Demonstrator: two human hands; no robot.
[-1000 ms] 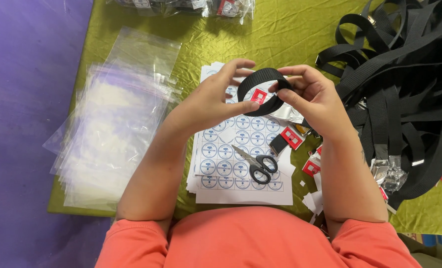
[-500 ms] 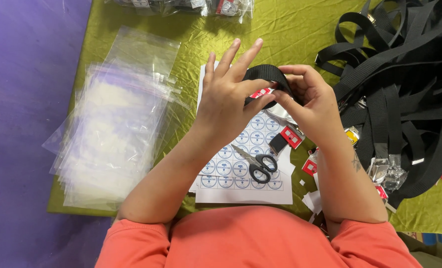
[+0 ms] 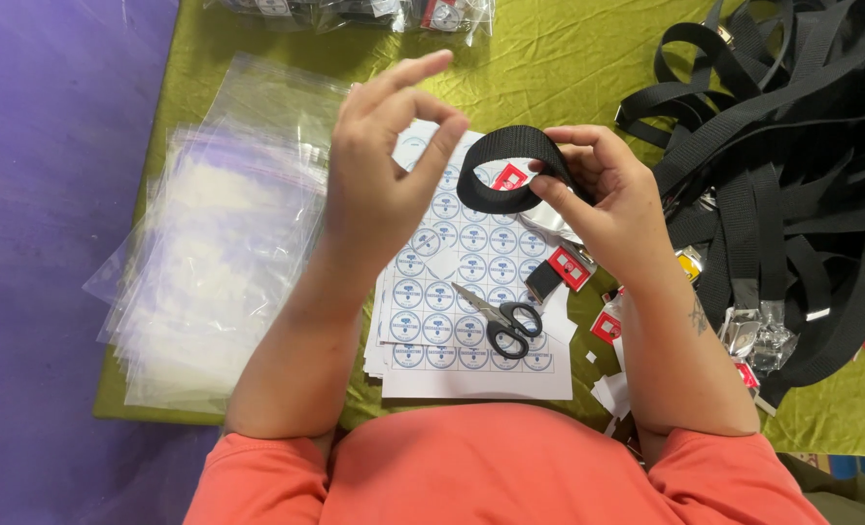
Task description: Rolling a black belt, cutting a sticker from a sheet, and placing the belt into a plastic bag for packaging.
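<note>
right hand (image 3: 612, 209): your fingers pinch the rolled black strap (image 3: 510, 167) above the sticker sheet (image 3: 471, 321) | left hand (image 3: 384, 165): lifted clear, fingers loosely spread, empty | risk: with one grip only the roll may spring open onto the scissors (image 3: 501, 321)

One head camera looks steeply down (close) onto the table (image 3: 588, 68).

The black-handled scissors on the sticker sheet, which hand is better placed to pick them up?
Left, probably. The left hand is free, fingers spread above the white sheet of round stickers, where the black-handled scissors lie. The right hand is holding the black webbing strap loop.
</note>
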